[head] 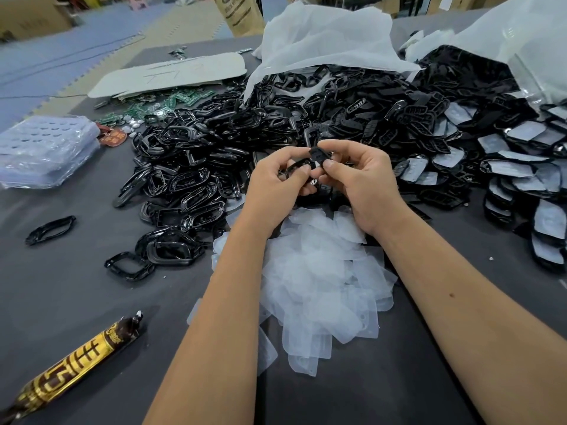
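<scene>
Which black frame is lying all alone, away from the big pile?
The black frame far left on the grey table. Nothing touches it; the rest overlap in the big pile.

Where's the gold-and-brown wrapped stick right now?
Head view, bottom left: the wrapped stick lies on the grey table, left of the left forearm, apart from the black frame pile.

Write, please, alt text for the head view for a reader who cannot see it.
Left hand holds a black frame, right hand pinches a small black part; heaps of black frames and clear films lie on the grey table.
</scene>
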### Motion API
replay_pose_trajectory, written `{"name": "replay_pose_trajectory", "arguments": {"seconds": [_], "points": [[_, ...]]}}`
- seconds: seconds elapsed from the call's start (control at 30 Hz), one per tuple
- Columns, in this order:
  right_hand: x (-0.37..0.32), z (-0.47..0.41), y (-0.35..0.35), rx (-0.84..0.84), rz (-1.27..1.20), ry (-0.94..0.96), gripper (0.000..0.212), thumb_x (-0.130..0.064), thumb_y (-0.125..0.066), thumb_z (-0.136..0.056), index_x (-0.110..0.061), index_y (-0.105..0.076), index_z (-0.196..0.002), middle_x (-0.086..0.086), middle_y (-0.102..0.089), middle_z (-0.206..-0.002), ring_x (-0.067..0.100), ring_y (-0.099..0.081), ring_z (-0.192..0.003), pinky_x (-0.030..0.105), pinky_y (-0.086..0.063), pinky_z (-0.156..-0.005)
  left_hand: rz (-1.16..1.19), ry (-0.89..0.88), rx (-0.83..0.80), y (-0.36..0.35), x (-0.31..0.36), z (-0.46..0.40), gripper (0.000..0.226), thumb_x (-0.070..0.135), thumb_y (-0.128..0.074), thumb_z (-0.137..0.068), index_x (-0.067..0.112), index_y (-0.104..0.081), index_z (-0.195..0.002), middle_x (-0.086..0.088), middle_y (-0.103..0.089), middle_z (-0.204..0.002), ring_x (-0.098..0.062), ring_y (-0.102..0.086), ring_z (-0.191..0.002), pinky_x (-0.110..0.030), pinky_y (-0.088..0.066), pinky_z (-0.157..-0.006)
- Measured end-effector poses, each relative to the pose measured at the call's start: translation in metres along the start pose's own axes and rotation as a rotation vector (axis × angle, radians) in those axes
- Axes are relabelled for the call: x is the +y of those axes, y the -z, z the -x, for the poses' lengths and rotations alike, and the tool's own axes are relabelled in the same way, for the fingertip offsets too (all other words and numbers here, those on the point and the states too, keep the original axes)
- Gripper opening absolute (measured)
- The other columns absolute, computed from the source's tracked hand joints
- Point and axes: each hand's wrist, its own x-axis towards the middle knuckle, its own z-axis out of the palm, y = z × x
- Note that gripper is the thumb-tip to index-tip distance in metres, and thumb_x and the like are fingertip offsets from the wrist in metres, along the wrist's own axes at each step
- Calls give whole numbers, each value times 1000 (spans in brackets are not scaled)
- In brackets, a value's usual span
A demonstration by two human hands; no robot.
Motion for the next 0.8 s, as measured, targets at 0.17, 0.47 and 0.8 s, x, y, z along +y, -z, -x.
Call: {"name": "replay_pose_trajectory", "arguments": {"seconds": [0.17, 0.47, 0.8], "points": [[-1, 0, 1, 3, -29, -9, 28, 15, -60, -95, -5, -73, -111, 3, -61, -79, 21, -76, -79, 26, -60, -75, -57, -15, 65, -1, -1, 0, 40, -2, -52, -99, 25, -69, -123, -2, -63, -82, -13, -68, -63, -33, -58, -65], [3, -1, 0, -1, 27, -11, 30, 9, -57, -99, -15, -75, -101, 6, -78, -78, 15, -75, -78, 21, -58, -72, -93, -64, 225, -3, 3, 2, 19, 2, -55, -99, 15, -67, -106, -14, -69, -87, -10, -69, -72, -36, -60, -76], [1, 1, 2, 38, 68, 44, 13, 3, -68, -95, -4, -71, -106, 12, -75, -80, 17, -74, -74, 21, -55, -65, 4, -32, 456, 0, -2, 0, 8, 9, -74, -94, 8, -67, -89, -10, -74, -77, -15, -74, -65, -26, -57, -63]]}}
